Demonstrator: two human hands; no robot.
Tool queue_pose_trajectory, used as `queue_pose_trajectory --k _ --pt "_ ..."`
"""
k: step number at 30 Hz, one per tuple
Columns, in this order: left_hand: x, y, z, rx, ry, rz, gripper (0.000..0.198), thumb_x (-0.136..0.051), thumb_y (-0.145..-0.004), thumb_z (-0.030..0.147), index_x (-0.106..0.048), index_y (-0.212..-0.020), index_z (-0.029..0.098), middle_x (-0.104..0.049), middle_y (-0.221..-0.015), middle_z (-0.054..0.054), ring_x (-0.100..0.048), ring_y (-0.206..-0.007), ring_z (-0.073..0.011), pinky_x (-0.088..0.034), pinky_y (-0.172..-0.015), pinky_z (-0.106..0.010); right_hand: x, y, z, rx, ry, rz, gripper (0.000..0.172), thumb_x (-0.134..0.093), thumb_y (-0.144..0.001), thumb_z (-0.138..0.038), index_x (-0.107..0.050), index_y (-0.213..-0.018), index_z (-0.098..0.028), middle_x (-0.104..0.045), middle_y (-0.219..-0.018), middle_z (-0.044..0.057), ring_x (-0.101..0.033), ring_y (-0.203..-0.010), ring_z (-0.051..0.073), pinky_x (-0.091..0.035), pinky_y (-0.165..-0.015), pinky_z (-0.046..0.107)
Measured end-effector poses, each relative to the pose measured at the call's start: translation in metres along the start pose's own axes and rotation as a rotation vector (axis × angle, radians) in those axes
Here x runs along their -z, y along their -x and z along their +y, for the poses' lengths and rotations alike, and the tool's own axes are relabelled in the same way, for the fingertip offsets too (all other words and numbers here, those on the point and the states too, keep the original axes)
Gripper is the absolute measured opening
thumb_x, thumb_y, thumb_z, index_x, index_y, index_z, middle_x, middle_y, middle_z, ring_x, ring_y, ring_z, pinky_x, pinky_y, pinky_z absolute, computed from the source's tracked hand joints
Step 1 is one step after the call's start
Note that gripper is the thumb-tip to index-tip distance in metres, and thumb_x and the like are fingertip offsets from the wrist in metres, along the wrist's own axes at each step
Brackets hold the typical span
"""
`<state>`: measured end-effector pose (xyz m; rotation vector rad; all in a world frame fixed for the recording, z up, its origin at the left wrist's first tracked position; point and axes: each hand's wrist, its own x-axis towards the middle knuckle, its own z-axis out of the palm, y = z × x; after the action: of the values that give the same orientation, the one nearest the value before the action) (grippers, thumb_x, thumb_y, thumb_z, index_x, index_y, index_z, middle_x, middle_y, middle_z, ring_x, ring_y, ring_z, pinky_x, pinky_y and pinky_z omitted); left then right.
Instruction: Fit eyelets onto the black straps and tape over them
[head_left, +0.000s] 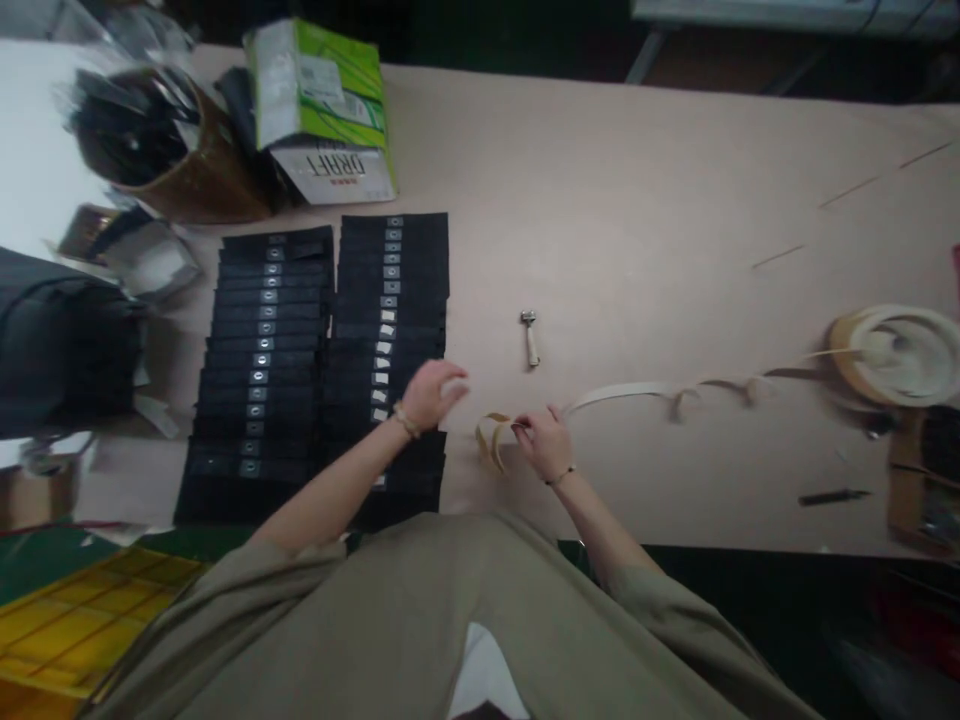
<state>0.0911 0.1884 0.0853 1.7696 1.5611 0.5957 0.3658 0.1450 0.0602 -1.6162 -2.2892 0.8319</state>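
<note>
Tan tape point(491, 445) is partly hidden beneath the right hand point(544, 445).

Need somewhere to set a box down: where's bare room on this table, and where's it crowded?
The widest bare patch of pink tabletop lies above the pale strip, between the rows of black strips and the roll. It's crowded around the left hand and right hand, and by the green-and-white box.

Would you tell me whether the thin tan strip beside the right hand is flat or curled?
Curled: the thin tan strip arches into loops beside the right hand.
</note>
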Motion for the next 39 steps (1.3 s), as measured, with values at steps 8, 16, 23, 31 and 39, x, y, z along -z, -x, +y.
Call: queue_pose_trajectory --k 8,16,23,31,39 --pt "-0.034 0.092 0.088 0.021 0.104 0.125 0.058 -0.067 -0.083 0.037 -0.052 -0.135 0.02 -0.067 -0.122 -0.012 -0.066 -0.107 -0.024 -0.051 -0.095 -0.037 0.042 0.003 -0.058 -0.15 -0.608 0.125 0.007 -0.053 -0.085 -0.027 -0.056 -0.087 -0.021 -0.07 -0.075 0.002 -0.069 -0.062 0.016 -0.052 -0.057 0.026" --pt "0.003 0.121 0.131 -0.057 0.071 0.06 0.016 -0.066 -0.082 0.035 -0.068 -0.08 0.019 -0.065 -0.067 0.001 -0.058 -0.063 -0.0126 -0.041 -0.061 -0.023 0.07 0.05 -0.064 0.286 -0.54 0.056 0.019 -0.059 -0.083 -0.02 -0.062 -0.102 -0.022 -0.073 -0.089 0.004 -0.071 -0.084 0.018 -0.057 -0.08 0.034" --pt "0.013 0.145 0.182 -0.042 0.476 -0.026 0.035 -0.066 -0.078 0.051 -0.062 -0.083 0.017 -0.06 -0.07 0.001 -0.052 -0.064 -0.0118 -0.041 -0.059 -0.023 0.09 0.095 -0.089 0.34 -0.819 -0.078 0.032 -0.055 -0.091 -0.052 -0.063 -0.09 -0.021 -0.071 -0.077 0.004 -0.068 -0.068 0.017 -0.056 -0.063 0.029" --pt "-0.038 0.148 0.209 -0.073 0.585 0.183 0.038 -0.065 -0.079 0.053 -0.055 -0.074 0.016 -0.052 -0.064 0.003 -0.047 -0.06 -0.0103 -0.039 -0.057 -0.023 0.104 0.131 -0.077 0.411 -0.974 0.043 0.027 -0.065 -0.085 -0.049 -0.063 -0.096 -0.025 -0.067 -0.087 0.004 -0.064 -0.082 0.02 -0.055 -0.077 0.034" --pt "-0.069 0.127 0.22 -0.165 0.484 0.207 0.034 -0.07 -0.075 0.047 -0.063 -0.08 0.015 -0.064 -0.072 -0.001 -0.058 -0.068 -0.0156 -0.046 -0.065 -0.026 0.115 0.129 -0.056 0.412 -1.058 0.065 0.049 -0.074 -0.076 -0.052 -0.067 -0.114 -0.022 -0.067 -0.084 0.004 -0.062 -0.08 0.021 -0.051 -0.077 0.034"
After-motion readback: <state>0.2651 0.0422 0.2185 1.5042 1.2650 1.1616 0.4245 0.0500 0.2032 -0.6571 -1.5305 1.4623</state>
